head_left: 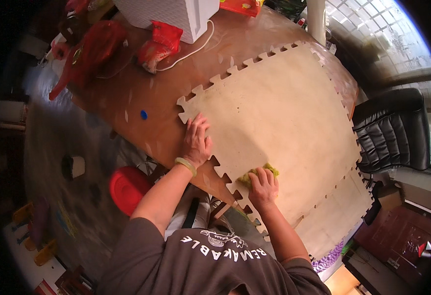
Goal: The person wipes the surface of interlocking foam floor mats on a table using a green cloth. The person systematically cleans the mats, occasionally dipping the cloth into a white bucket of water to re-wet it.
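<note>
A large cream foam mat (279, 105) with jigsaw-cut edges lies on a brown table. On the mat's left edge rests my left hand (197, 140), fingers stretched out and pressed lightly on the surface; a pale bangle (186, 166) circles that wrist. My right hand (263, 187) is closed over a yellow-green cloth (273, 170), holding it against the mat near the lower edge. Part of the cloth is hidden beneath the fingers. Small dark specks mark the mat's middle, and a joined cream mat strip (333, 206) extends toward the lower right.
The brown table (127, 98) carries a blue cap (143, 115), red plastic packets (161, 44), a white cord (198, 49) and a white textured box (171, 17). A black padded chair (395, 132) stands at the right. A red round stool (128, 190) is below the table's left edge.
</note>
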Available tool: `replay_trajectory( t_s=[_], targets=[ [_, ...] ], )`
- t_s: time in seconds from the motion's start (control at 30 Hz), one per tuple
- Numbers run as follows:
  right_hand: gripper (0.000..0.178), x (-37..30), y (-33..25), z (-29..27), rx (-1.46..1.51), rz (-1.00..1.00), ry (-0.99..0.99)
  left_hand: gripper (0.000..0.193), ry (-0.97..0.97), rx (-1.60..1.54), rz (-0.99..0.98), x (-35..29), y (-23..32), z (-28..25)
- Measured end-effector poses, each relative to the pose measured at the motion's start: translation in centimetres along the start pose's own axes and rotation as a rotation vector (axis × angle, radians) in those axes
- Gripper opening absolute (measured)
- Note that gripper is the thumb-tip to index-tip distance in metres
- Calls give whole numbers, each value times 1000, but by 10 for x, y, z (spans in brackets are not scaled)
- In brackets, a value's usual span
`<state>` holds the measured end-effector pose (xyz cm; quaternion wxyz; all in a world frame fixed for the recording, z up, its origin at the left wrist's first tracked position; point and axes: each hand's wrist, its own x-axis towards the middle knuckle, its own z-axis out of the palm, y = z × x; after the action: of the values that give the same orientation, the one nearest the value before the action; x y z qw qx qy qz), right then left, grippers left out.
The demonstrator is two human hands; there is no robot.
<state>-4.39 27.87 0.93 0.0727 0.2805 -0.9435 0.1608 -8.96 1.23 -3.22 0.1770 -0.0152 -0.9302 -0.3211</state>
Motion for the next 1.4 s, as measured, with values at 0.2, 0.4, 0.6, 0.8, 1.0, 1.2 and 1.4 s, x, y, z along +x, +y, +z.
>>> replay_trajectory(
  t_s=[0.2,0.4,0.6,0.8,1.0,1.2,1.4],
  targets=[
    [28,78,-6,31,-16,-38,78,29,-14,-1,-4,2,5,-2],
    [21,194,-22,79,-60,-52,100,33,19,30,3,0,7,-4],
    [15,261,-23,109,-110,-90,174,32,-5,-6,-21,0,5,-5],
    [10,311,-21,112,-181,3,156,36,-22,-16,15,6,6,-3],
    [20,228,-34,98,-120,-107,112,37,-15,35,-25,1,3,-4],
    [21,217,-38,88,-61,-132,117,37,-5,36,-34,1,9,-7],
    [17,307,-24,106,-138,-10,93,34,-28,9,1,7,10,-5]
  ],
)
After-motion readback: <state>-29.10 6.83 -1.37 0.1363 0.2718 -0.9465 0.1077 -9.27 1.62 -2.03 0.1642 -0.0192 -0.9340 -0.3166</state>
